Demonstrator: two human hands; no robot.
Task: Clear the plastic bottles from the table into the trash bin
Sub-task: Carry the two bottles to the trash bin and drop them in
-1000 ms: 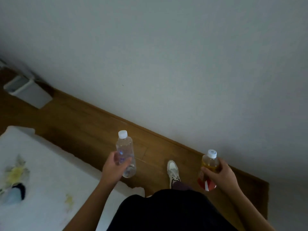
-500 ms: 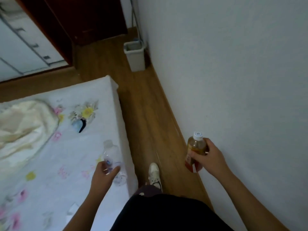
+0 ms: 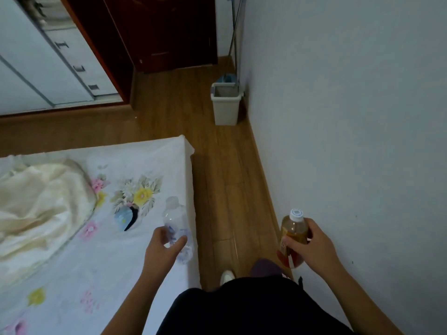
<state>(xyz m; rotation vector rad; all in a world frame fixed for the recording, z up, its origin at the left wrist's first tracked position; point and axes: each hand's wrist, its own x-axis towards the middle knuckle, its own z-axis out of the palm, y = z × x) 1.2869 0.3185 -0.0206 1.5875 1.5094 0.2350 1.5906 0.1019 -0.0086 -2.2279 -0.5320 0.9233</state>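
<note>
Your view has swung to the trash bin (image 3: 226, 105) ahead; left hand (image 3: 161, 250) grips the clear bottle (image 3: 177, 228), right hand (image 3: 312, 247) the amber bottle (image 3: 294, 234): carry on.

A home bedroom; floral-sheeted bed (image 3: 72, 274); wardrobe (image 3: 48, 68); wooden floor (image 3: 217, 189)

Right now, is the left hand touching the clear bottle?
Touching. The head view shows the left hand wrapped around the clear bottle, thumb across its front.

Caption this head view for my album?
Left hand carries clear bottle, right hand amber bottle, toward bin.
</note>
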